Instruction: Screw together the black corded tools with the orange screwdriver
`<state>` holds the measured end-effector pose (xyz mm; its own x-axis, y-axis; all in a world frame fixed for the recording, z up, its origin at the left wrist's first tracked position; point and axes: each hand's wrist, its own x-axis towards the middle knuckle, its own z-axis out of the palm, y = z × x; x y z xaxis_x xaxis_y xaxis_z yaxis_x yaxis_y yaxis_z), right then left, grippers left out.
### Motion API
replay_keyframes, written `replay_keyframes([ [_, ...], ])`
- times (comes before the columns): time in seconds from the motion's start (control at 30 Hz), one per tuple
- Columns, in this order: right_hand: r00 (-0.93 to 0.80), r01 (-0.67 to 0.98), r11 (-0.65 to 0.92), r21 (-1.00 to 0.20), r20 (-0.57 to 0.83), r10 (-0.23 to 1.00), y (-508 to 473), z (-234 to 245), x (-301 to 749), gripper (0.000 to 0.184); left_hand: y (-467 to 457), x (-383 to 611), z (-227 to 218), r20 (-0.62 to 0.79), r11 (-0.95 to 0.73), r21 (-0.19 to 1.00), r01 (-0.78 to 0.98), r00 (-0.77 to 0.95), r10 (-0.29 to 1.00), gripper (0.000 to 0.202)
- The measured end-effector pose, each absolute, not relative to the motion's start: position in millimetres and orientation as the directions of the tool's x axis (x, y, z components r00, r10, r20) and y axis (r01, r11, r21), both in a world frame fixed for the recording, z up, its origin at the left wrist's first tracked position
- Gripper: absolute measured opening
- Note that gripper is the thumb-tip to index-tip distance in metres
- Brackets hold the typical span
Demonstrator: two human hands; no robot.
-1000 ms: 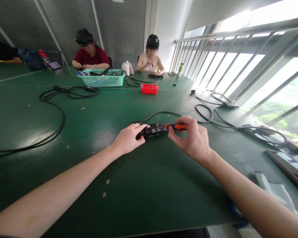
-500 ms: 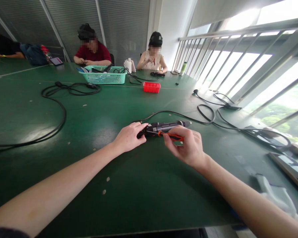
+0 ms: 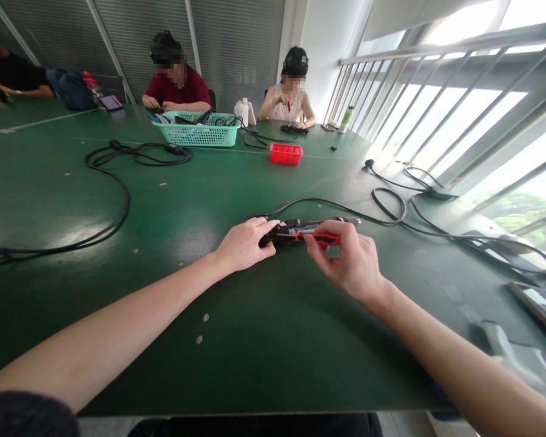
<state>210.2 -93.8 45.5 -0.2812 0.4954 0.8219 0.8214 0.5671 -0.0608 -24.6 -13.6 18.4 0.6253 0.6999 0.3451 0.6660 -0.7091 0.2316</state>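
A long black corded tool (image 3: pixel 295 228) lies on the green table (image 3: pixel 255 340) in front of me. My left hand (image 3: pixel 244 244) is closed on its left end and pins it down. My right hand (image 3: pixel 348 258) pinches an orange-handled screwdriver (image 3: pixel 321 237), which lies along the tool with its tip pointing left at the tool's body. The tool's black cable (image 3: pixel 346 209) runs off to the right.
A red tray (image 3: pixel 286 153) and a teal basket (image 3: pixel 195 130) stand farther back. Black cables loop at the left (image 3: pixel 118 188) and right (image 3: pixel 437 212). Two people sit at the far end, working with their hands. A window railing runs along the right.
My right hand has shifted the screwdriver from beside the tool's right end to lie along its middle. My left hand has kept its hold. The view has moved slightly.
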Motion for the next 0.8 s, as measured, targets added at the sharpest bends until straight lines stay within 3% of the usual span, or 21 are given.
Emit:
replay_keyframes([
  [0.23, -0.258, 0.826, 0.553, -0.108, 0.8, 0.542, -93.3, 44.1, 210.5, 0.039, -12.6, -25.0, 17.4, 0.373, -0.721, 0.238, 0.651, 0.624, 0.687, 0.052],
  [0.4, -0.303, 0.833, 0.553, -0.02, 0.82, 0.485, -90.7, 50.1, 218.5, 0.028, -11.3, -24.1, 17.3, 0.405, -0.736, 0.206, 0.645, 0.628, 0.664, 0.048],
  [0.63, -0.106, 0.909, 0.397, -0.124, 0.855, 0.509, -91.1, 57.2, 233.0, 0.018, -7.4, -24.1, 13.5, 0.438, -0.682, 0.18, 0.709, 0.563, 0.701, 0.042],
  [0.8, -0.124, 0.909, 0.405, -0.104, 0.858, 0.499, -90.8, 55.7, 233.8, 0.018, -5.7, -25.5, 12.8, 0.434, -0.695, 0.186, 0.694, 0.577, 0.692, 0.044],
])
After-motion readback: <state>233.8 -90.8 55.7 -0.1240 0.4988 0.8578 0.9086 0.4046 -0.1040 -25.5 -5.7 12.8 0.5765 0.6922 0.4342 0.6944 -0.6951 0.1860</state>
